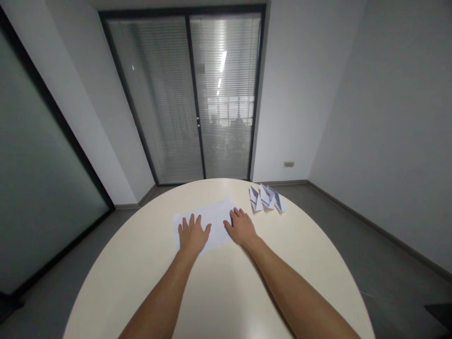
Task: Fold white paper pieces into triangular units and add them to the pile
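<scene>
A white sheet of paper (216, 226) lies flat on the round table. My left hand (193, 235) rests on the sheet's left part, palm down with the fingers spread. At the sheet's right edge is my right hand (241, 228), also palm down, its thumb and fingers stretched out over the paper. Neither hand grips anything. Beyond my right hand stand several folded paper boats (267, 197), grouped near the table's far right edge.
The cream round table (141, 282) has a curved edge on all visible sides. Behind it is a glass partition with blinds (226, 141) in a dark frame. Grey floor (353, 226) surrounds the table, with a white wall (388, 117) on the right.
</scene>
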`<state>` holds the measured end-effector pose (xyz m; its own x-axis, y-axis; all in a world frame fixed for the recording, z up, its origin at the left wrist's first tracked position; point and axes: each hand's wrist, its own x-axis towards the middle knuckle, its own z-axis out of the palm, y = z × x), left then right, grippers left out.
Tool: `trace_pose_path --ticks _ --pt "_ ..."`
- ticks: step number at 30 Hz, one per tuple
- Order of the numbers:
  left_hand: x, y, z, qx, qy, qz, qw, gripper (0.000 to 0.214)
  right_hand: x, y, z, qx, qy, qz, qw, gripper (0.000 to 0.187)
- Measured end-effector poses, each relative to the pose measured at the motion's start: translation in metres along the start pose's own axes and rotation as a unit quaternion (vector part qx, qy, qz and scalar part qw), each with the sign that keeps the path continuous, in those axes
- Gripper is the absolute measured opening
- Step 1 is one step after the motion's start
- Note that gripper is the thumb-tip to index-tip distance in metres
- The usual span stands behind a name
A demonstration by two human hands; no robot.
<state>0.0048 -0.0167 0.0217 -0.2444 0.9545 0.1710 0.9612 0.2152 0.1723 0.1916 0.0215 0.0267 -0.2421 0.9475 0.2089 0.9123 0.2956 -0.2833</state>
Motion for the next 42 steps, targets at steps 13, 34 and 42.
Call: trace_pose_path --ticks 13,34,42 --pt "0.000 -0.003 -0.002 -0.010 0.028 0.035 0.999 0.050 0.003 0.002 -0.002 -0.001 0.055 0.041 0.998 0.048" --pt "-0.002 -0.002 0.008 -0.034 -0.041 0.013 0.998 0.075 0.004 0.003 -0.007 0.038 0.081 0.080 0.993 0.045" --pt "-0.001 0.000 0.006 -0.060 0.011 0.004 0.998 0.067 0.011 0.015 0.008 0.135 0.135 0.069 0.979 0.055"
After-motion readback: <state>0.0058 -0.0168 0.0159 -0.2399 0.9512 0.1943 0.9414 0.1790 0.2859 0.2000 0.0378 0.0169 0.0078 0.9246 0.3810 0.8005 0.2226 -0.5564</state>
